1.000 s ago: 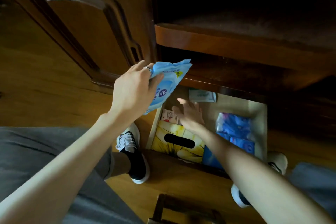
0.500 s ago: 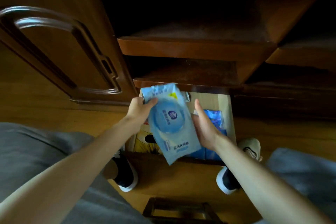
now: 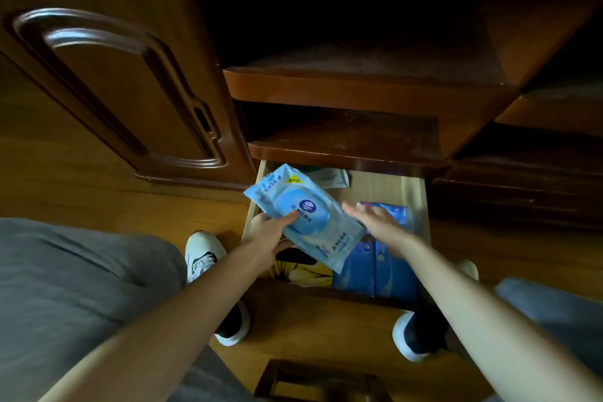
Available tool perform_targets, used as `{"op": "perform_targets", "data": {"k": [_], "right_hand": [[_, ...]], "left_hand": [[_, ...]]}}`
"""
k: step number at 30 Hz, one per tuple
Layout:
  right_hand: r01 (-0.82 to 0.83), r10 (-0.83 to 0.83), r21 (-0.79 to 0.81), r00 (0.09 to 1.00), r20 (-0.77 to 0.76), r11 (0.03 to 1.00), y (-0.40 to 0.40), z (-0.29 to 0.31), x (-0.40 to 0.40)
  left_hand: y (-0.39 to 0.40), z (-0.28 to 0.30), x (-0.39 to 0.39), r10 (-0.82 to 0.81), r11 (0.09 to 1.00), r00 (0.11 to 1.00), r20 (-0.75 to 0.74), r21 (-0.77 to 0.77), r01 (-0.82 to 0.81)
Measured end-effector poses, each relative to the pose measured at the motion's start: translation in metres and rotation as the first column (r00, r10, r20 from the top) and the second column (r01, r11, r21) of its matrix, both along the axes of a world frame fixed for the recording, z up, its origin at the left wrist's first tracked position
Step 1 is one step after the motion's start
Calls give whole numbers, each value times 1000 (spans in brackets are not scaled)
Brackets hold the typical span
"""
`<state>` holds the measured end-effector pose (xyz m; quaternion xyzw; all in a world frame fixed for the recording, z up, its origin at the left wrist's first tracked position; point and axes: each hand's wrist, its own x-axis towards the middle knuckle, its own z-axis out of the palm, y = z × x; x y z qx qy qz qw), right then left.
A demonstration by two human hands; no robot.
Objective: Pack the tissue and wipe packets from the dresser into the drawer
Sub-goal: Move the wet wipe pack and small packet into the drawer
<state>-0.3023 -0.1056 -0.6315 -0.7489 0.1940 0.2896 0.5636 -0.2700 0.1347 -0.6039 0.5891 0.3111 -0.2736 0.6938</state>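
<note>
My left hand [image 3: 270, 233] grips a light blue wipe packet [image 3: 305, 214] with a round lid, held tilted over the open drawer [image 3: 416, 202]. Fingers spread, my right hand [image 3: 378, 222] hovers just right of the packet, at its edge. In the drawer lie a yellow tissue box [image 3: 306, 272] at the front left, blue packets [image 3: 375, 271] at the front right, and a small pale packet [image 3: 329, 177] at the back.
A cabinet door [image 3: 130, 88] stands open to the left. Two dark wooden shelves [image 3: 352, 88] sit above the drawer. My shoes [image 3: 204, 253] rest on the wooden floor on either side. A dark wooden frame [image 3: 319, 378] lies on the floor in front.
The wipe packet has moved from high at the left down over the drawer and now lies flatter. My right hand has shifted to the packet's right edge.
</note>
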Motion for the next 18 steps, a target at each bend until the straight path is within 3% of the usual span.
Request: {"op": "perform_targets", "data": {"k": [3, 6, 8, 10, 14, 18], "right_hand": [[65, -39, -284, 994, 98, 957, 6, -22, 49], [-179, 267, -569, 961, 75, 803, 11, -61, 93], [-259, 368, -631, 929, 46, 731, 18, -84, 116], [-257, 366, -678, 930, 19, 689, 25, -103, 135], [-393, 504, -796, 854, -129, 461, 28, -124, 152], [-342, 454, -816, 884, -111, 467, 23, -124, 149]], "left_hand": [[14, -12, 10, 184, 983, 982, -37, 18, -184], [27, -19, 18, 280, 960, 958, -56, 33, -279], [33, -25, 24, 295, 955, 954, -58, 59, -291], [38, -30, 28, 307, 951, 950, -60, 51, -304], [41, -38, 32, 301, 953, 950, -79, -10, -302], [30, -39, 37, 221, 974, 969, -108, -15, -224]]}}
